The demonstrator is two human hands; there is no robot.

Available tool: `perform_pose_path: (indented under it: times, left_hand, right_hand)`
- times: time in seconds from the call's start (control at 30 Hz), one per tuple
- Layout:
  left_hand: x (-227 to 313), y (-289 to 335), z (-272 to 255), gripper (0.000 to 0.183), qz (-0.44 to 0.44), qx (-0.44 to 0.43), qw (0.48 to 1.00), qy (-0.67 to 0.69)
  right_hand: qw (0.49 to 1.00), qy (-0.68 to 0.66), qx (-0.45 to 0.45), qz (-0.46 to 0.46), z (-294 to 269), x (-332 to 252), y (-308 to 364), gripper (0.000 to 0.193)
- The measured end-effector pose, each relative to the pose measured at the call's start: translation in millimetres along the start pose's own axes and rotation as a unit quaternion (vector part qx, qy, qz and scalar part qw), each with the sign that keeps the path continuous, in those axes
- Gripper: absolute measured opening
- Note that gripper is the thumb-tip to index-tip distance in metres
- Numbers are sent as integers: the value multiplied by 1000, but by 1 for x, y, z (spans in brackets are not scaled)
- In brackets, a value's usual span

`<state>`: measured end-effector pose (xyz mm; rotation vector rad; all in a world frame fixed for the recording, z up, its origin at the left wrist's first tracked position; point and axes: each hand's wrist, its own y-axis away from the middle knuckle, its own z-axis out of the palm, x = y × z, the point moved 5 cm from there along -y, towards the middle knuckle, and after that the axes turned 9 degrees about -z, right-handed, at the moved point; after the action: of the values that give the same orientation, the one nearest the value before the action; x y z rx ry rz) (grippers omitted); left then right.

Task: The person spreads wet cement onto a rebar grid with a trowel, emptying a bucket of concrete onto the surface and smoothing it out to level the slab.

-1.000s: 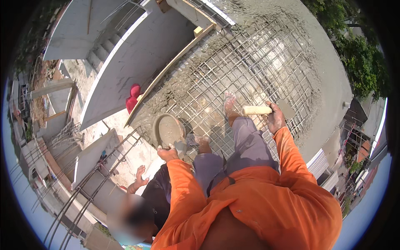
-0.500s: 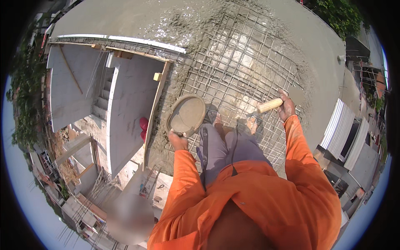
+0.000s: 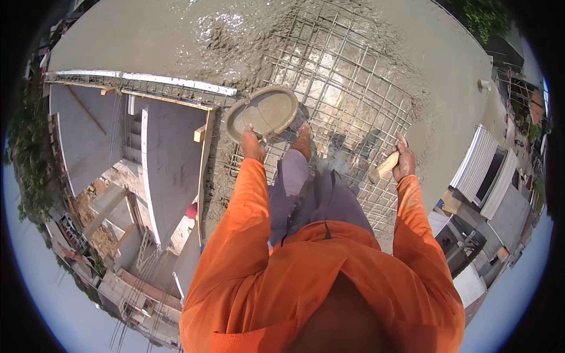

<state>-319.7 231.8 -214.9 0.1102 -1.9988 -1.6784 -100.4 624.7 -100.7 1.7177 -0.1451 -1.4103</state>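
Observation:
My left hand [image 3: 253, 145] grips the near rim of a shallow oval pan [image 3: 276, 110], grey with cement inside and out. Its fingers wrap over the edge. Below the pan lie wet concrete and the edge of a steel rebar mesh [image 3: 335, 73]. Out to the right, my right hand [image 3: 404, 162] is closed around the pale wooden handle of a trowel [image 3: 384, 169]. The trowel's grey blade [image 3: 417, 136] sits beyond the fingers, over the smooth concrete. My left foot [image 3: 302, 130] stands on the mesh beside the pan.
Wet concrete [image 3: 229, 53] surrounds the mesh, rough on the left and far side, smoother on the right. To the left, a wooden form board [image 3: 206, 170] borders a deep opening with grey walls [image 3: 170, 147] and stairs. Corrugated roofing [image 3: 474, 167] lies beyond the right edge.
The pan has moved forward in my left hand, and my left leg has stepped forward. My right hand keeps hold of the trowel, its handle now angled more toward me. The whole view has shifted slightly.

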Motion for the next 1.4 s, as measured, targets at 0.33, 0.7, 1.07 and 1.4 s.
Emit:
perform_pose_path:
  times: [0.33, 0.7, 1.07, 1.4]
  left_hand:
    - [1, -5, 144, 24, -95, -37, 992, -69]
    - [-23, -41, 225, 37, -80, -15, 966, -246]
    - [-51, -54, 218, 49, 140, 25, 952, -269]
    - [-14, -29, 271, 28, -3, 59, 957, -283]
  right_hand:
    - [985, 70, -140, -75, 142, -34, -92, 51]
    - [863, 437, -250, 38, 257, 46, -210, 31]
    - [619, 606, -498, 28, 346, 98, -227, 64]
    - [773, 532, -335, -86, 179, 31, -330, 51]
